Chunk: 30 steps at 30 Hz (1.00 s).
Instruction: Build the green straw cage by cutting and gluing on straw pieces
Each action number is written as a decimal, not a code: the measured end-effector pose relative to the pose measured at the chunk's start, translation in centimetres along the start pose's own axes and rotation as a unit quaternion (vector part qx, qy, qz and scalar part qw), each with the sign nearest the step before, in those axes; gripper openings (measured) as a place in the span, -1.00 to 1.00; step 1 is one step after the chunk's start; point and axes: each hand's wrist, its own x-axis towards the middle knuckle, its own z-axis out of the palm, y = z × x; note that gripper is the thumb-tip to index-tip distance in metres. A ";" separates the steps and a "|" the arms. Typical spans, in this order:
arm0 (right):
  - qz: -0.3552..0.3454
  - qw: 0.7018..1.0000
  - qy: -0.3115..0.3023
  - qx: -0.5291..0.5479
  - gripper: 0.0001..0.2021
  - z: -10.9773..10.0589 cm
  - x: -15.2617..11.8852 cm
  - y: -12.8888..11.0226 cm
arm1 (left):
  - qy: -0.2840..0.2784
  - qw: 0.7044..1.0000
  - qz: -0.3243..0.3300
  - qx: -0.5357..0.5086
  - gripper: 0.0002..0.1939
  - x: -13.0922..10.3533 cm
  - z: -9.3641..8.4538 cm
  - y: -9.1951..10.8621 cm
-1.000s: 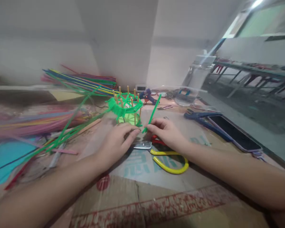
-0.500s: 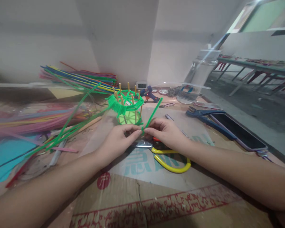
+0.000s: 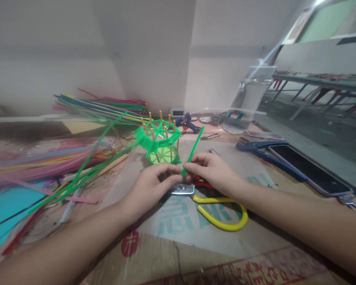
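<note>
Leaves open room on the pale sheet (image 3: 195, 235) between the forearms, interrupted by yellow-handled scissors (image 3: 243, 217) just below the right hand (image 3: 212, 172); farther right, narrows at the phone (image 3: 311, 168), near the edge of the desk (image 3: 231, 137). Pinches a green strip (image 3: 194, 148) in the right fingers, slanting up and rightward, to the right of the green frame (image 3: 160, 143). Curls the fingers of the left hand (image 3: 158, 184) by the strip's lower end; cannot tell whether gripping or merely touching. Compared with half a second ago, shows more of the scissors' metal pivot and less of the silver rod (image 3: 214, 151) behind the right hand. Looks thin and straight in the strip, banded green around slim wooden sticks in the frame, smooth and looped in the scissor handle.
</note>
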 end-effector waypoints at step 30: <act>0.006 0.997 -0.026 -0.065 -0.62 0.3 -0.3 -0.6 | -0.010 0.996 0.072 0.057 -0.92 -0.1 0.0 -0.7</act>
